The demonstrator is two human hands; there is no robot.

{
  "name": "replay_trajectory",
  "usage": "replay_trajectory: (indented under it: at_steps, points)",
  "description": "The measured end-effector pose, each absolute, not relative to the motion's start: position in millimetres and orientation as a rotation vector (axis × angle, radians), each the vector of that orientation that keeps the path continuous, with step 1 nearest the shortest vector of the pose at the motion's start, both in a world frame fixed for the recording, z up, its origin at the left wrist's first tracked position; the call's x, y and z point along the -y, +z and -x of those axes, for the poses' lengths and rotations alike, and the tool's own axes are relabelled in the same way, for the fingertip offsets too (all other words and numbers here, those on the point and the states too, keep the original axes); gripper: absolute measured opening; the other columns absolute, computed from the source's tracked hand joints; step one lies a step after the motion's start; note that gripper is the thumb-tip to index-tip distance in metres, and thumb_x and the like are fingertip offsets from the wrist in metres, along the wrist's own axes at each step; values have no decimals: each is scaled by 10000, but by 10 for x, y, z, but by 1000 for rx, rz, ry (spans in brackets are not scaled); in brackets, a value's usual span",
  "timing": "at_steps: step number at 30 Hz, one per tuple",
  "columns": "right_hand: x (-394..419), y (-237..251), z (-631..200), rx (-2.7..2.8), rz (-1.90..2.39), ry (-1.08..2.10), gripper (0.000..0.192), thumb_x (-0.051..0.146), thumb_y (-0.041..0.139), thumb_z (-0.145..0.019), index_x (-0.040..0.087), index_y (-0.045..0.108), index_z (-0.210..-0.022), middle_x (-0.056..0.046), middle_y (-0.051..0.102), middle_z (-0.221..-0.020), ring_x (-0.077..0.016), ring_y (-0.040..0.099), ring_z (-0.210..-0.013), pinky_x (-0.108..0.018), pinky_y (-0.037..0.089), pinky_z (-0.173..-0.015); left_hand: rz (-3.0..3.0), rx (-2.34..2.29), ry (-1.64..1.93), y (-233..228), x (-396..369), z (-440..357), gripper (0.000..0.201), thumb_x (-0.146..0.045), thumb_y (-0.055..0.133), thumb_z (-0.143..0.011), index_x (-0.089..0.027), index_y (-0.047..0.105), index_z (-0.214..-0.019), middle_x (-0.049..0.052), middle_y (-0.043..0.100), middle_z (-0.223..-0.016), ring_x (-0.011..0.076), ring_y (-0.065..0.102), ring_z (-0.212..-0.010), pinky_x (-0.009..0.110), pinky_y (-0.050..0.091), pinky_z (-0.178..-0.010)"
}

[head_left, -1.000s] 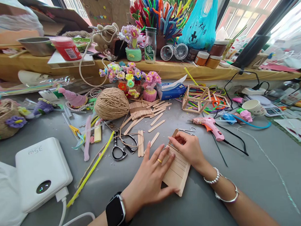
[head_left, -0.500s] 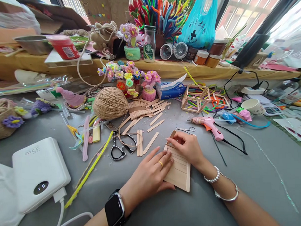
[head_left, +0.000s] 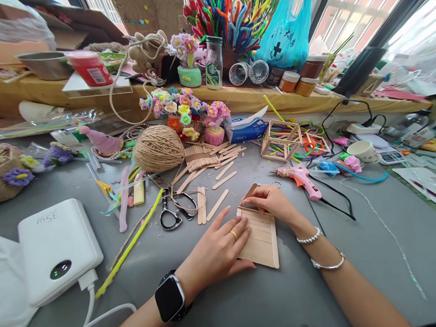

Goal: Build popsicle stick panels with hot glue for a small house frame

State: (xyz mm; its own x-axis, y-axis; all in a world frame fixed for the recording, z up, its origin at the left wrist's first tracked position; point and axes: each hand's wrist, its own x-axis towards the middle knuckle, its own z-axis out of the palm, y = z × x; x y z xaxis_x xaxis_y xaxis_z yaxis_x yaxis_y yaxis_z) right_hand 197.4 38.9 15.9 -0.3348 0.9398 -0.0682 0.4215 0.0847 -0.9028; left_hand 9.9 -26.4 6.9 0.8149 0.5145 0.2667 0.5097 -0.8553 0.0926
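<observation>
A flat panel of popsicle sticks (head_left: 261,243) lies on the grey table in front of me. My left hand (head_left: 221,244) rests on its left side with fingers stretched out, the fingertips pressing the surface and the thumb by the lower edge. At the panel's far end my right hand (head_left: 271,202) pinches a popsicle stick (head_left: 250,193), which sticks out beyond the fingers on the left. Part of that stick is hidden under the hand. Loose popsicle sticks (head_left: 218,204) lie just beyond my left hand, beside black-handled scissors (head_left: 171,217).
A pink glue gun (head_left: 304,179) with a black cord lies to the right. Behind are a ball of twine (head_left: 159,149), a stick-built frame (head_left: 280,141) and a blue tissue pack (head_left: 247,129). A white power bank (head_left: 60,250) with a cable lies left.
My right hand has tilted and shifted slightly right and down over the panel's far end, the stick still in its fingers. The panel has turned slightly. My left hand stays on it.
</observation>
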Motion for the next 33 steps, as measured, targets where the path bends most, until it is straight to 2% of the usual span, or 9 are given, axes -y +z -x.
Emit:
replay_trajectory:
  at_steps: [4,10,17,22,28,33]
  points:
    - [-384,157,-1953,1859,1324,1192,209,344,601,-715,159,672,-648,7,630,-583,-50,391,-371,-186,296,-373,-2995,-861,467,66,275,-120,582,-547,335,-816,-85,486,-1137,157,540,-1189,275,485,-1099,532,201,-1019]
    - [-357,135,-1945,1934,1303,1066,206,355,597,-728,170,681,-697,-15,671,-672,-111,554,-572,-205,389,-518,-2969,-893,606,30,284,-119,558,-550,382,-799,-113,501,-1125,123,570,-1161,257,501,-1079,514,157,-1034]
    - [-291,112,-1898,2038,1264,828,76,243,613,-723,184,655,-743,7,673,-709,-88,543,-553,-190,393,-509,-2959,-914,653,-17,302,-132,534,-532,423,-789,-112,518,-1105,122,580,-1145,248,496,-1082,494,120,-1045]
    - [-242,137,-1833,2119,1224,692,48,155,595,-725,184,632,-713,9,672,-747,-90,556,-584,-201,421,-565,-2963,-916,656,-13,308,-143,526,-512,434,-793,-104,510,-1116,124,572,-1154,252,483,-1094,492,129,-1041]
    - [-206,85,-1812,2150,1206,483,74,119,591,-725,186,622,-728,-5,681,-796,-112,597,-650,-217,451,-596,-2913,-900,654,32,281,-126,557,-526,438,-781,-104,488,-1142,139,570,-1145,283,476,-1093,516,239,-991]
    - [-159,89,-1831,2135,1073,229,93,143,558,-767,173,608,-839,-26,676,-781,-133,606,-709,-246,466,-658,-2592,-1105,833,41,265,-109,845,-635,594,-559,-111,405,-1195,191,506,-1149,321,468,-1064,493,406,-864]
